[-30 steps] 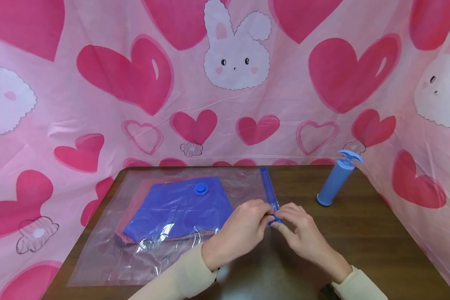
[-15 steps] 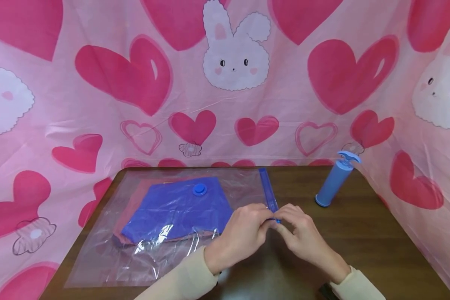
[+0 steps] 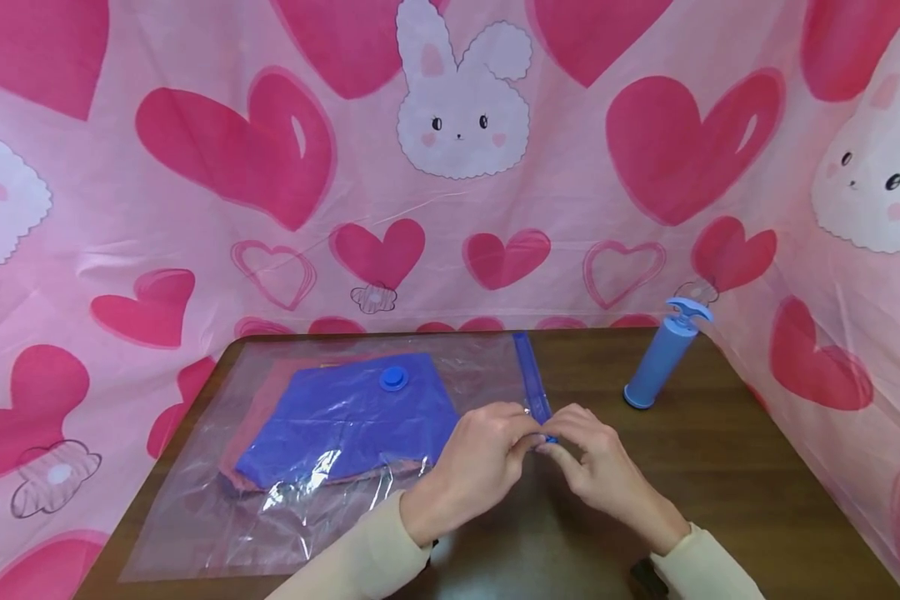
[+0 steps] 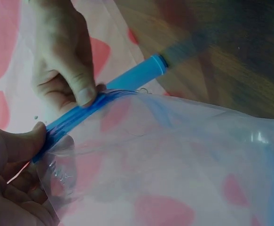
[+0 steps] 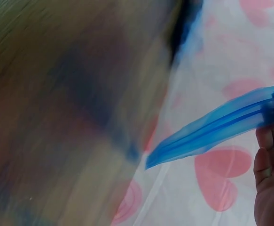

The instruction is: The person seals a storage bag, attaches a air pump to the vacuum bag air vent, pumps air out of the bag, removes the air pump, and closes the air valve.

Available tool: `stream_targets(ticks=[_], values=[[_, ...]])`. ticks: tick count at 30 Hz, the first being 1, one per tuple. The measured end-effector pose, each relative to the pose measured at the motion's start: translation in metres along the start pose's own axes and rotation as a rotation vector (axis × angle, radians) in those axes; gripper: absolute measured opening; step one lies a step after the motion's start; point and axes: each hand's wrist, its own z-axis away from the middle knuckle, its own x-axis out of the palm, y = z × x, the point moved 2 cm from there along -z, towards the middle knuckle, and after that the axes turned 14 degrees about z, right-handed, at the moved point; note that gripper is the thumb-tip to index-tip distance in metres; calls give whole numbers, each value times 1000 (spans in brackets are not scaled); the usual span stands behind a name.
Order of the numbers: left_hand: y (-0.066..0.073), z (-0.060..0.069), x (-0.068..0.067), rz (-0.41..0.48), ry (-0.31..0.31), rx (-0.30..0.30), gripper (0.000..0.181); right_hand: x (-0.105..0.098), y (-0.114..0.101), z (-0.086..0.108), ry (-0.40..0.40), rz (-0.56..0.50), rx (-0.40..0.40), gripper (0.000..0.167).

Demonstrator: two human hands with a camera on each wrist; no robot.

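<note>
Evidently, left hand [image 3: 480,450] and right hand [image 3: 603,479] both pinch the near part of the blue strip [image 3: 527,375]; uneven pressure or a slipping thumb could leave a gap there. Just left, the clear bag [image 3: 487,358] lies on the table [image 3: 720,475], and a crease caught in the strip might leak. Further back, loose blue cloth [image 3: 345,425] could block the round valve [image 3: 393,378], while a careless right sleeve [image 3: 708,567] might topple the pump [image 3: 658,358] standing beyond

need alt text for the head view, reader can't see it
Left hand and right hand pinch the near end of a blue strip edging a clear bag with blue and pink cloth inside. A blue pump stands on the brown table to the right, before a pink backdrop of hearts and rabbits.
</note>
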Motion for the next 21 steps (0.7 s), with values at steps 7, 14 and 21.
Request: stream_targets(ticks=[7,14,21], values=[[-1,-4,-6,27,-28,-84,3,1,8,-2,-33,15,12,35],[-3,-4,-6,57,-90,-171,6,0,9,-1,-34,15,5,36],[-5,-1,-3,18,-70,-156,4,2,8,-1,-44,28,-10,41]])
